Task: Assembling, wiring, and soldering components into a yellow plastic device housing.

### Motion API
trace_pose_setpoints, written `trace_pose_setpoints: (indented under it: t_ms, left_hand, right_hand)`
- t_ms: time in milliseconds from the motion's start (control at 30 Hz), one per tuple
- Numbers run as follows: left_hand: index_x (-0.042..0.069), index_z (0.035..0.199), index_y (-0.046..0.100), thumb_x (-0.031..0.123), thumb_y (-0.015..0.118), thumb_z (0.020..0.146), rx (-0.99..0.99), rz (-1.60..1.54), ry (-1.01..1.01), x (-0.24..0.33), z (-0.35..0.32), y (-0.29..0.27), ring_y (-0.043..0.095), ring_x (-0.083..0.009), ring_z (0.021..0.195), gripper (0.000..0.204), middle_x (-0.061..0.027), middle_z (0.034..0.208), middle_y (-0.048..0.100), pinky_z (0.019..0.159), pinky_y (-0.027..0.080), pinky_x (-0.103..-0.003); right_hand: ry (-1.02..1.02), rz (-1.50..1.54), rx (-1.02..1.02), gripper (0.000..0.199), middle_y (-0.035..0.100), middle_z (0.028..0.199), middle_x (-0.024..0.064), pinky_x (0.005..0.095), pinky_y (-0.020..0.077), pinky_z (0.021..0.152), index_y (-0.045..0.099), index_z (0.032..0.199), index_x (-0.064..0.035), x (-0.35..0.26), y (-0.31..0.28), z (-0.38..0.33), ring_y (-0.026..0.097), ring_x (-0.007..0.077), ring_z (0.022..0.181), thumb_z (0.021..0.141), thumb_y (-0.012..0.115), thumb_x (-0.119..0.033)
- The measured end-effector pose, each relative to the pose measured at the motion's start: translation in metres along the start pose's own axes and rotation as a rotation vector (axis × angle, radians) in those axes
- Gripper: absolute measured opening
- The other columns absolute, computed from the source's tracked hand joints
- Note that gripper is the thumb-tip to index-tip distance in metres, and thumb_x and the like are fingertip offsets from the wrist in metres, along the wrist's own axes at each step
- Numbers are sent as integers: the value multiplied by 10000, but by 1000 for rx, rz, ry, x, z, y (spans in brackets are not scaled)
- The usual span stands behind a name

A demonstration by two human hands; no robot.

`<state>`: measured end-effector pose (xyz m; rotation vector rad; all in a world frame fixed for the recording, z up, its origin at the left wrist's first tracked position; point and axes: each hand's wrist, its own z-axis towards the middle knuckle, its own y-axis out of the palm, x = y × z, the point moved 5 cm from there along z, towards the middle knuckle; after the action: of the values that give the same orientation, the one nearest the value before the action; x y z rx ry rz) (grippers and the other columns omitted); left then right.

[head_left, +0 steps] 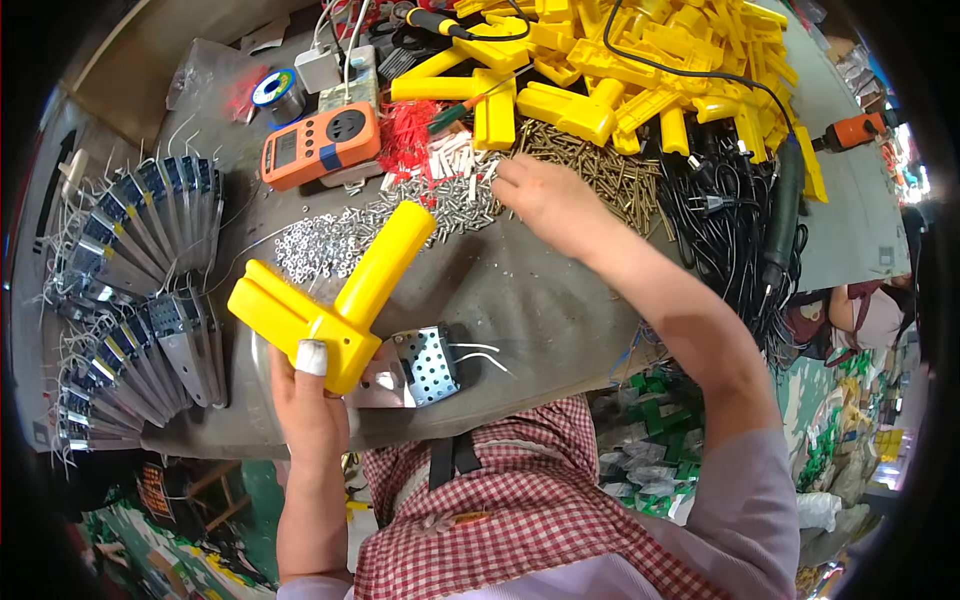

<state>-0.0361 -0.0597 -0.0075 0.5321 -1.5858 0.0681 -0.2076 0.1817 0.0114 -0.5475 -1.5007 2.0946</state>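
Observation:
My left hand [312, 415] grips a yellow plastic tool housing [388, 262] by its lower end, thumb on top; a white wrap covers the thumb tip. The housing has a round handle pointing up and right. At the far middle, my right hand [553, 205] dips its bent, closed fingertips into the edge of the silver screws [455, 207], beside the white tubes [465, 157] and the brass-coloured screws [610, 180]. What the fingertips pinch, if anything, is hidden. A perforated metal bracket [430, 365] with two white wires lies near the front edge, right of the left hand.
Yellow housings [660, 60] pile up at the far right, above black power cords [715, 205]. An orange meter [318, 148], a solder spool [277, 92] and nuts [318, 245] lie left of centre. Wired metal plates [140, 220] fan out at left. An electric screwdriver [785, 215] hangs at right.

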Motion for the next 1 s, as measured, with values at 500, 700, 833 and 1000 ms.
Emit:
trace_pose_setpoints:
  t_ms: [500,700,833,1000]
  left_hand:
    - [63,1287,435,111,623,874,-111,-440,-170,-16,8,14,531,-262,1167,457,-106,1261,534,1003,414,-435]
    - [61,1282,456,114,636,860,-225,-573,-240,-14,3,27,536,-232,1163,462,-85,1238,560,999,423,-396]
    - [47,1280,450,119,630,866,-226,-514,-212,-16,1,30,565,-229,1123,457,-84,1227,567,950,466,-382]
    - [9,1235,462,-20,634,830,-245,-46,235,19,-14,35,569,-215,1099,442,-108,1168,579,944,453,-361]
  right_hand:
    - [85,115,175,184,627,914,89,332,497,717,614,921,-50,9,-15,12,612,257,866,741,635,-84]
    - [376,1356,128,151,652,881,47,222,498,685,641,990,4,-85,-51,9,601,84,749,841,643,-24]
    - [405,1443,36,153,654,851,48,213,491,670,649,988,10,-93,-40,2,596,79,732,838,641,-15]
    - [456,1325,-264,120,665,853,62,214,498,662,649,962,16,-113,-25,-6,604,74,731,848,610,19]
